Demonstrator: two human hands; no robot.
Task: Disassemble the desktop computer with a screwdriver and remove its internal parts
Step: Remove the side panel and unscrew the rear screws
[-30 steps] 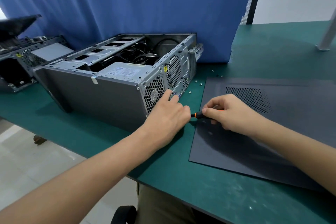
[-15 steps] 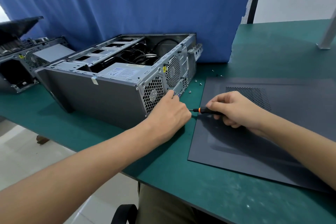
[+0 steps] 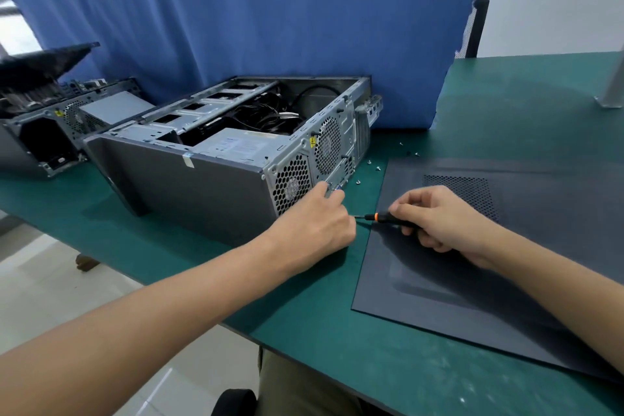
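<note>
Head view: the right hand grips the screwdriver, and over the last second it has drawn back a little, baring the orange collar and more of the shaft. The tip points at the foot of the open desktop computer's rear panel, hidden behind the left hand, which stays against it; whether it pinches anything I cannot tell. Loose screws lie beside the removed side panel. Probably another rear screw is backing out.
</note>
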